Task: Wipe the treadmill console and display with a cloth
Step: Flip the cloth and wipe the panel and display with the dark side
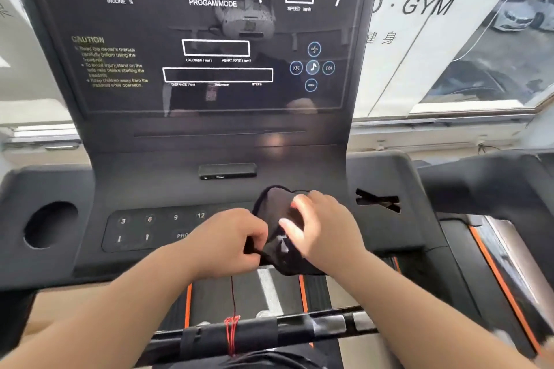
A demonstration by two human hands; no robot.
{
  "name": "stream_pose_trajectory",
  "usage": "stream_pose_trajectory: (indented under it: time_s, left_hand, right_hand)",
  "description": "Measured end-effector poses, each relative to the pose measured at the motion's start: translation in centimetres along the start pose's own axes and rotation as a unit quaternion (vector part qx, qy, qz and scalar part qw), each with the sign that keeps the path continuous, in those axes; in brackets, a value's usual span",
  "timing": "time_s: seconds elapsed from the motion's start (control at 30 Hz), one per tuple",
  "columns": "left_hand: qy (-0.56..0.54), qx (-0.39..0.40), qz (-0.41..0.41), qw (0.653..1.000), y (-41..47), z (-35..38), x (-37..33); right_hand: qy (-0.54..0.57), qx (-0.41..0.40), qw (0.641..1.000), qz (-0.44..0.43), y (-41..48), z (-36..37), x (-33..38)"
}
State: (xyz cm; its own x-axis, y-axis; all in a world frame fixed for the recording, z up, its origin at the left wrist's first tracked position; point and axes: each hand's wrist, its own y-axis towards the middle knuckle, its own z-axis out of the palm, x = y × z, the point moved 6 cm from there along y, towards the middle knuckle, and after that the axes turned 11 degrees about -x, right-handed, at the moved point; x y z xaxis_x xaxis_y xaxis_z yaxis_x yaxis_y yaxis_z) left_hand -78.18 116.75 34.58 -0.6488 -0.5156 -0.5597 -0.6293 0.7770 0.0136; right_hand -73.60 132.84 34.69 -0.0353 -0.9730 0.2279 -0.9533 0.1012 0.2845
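Observation:
A black cloth lies bunched on the lower treadmill console, right of the keypad. My left hand pinches the cloth's left edge with closed fingers. My right hand rests on top of the cloth, fingers spread over it, and looks blurred. The dark glossy display stands upright above, with white outlined boxes and music buttons. Part of the keypad is hidden behind my left hand.
A round cup holder sits at the console's left end, and a slot at its right. A black handlebar with a red cord crosses below my arms. A second treadmill stands to the right.

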Motion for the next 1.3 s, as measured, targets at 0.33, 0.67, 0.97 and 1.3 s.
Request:
stream_pose_trajectory:
  time_s: [0.33,0.67,0.97,1.3]
  left_hand:
    - [-0.011,-0.013,-0.010,1.000,0.0,-1.7,2.1]
    - [0.085,-0.042,0.033,0.995,0.9,-1.8,2.9]
    - [0.110,-0.048,0.062,0.991,1.8,-1.5,2.8]
    - [0.184,-0.082,0.108,0.973,2.8,-2.0,2.6]
  right_hand:
    - [0.059,-0.144,0.988,0.014,-0.3,0.0,-0.4]
    - [0.029,0.179,0.983,0.030,3.9,1.4,0.2]
    - [0.195,0.169,0.961,0.104,3.1,-1.9,-2.3]
    - [0.116,0.164,0.963,0.178,2.8,-2.3,-4.9]
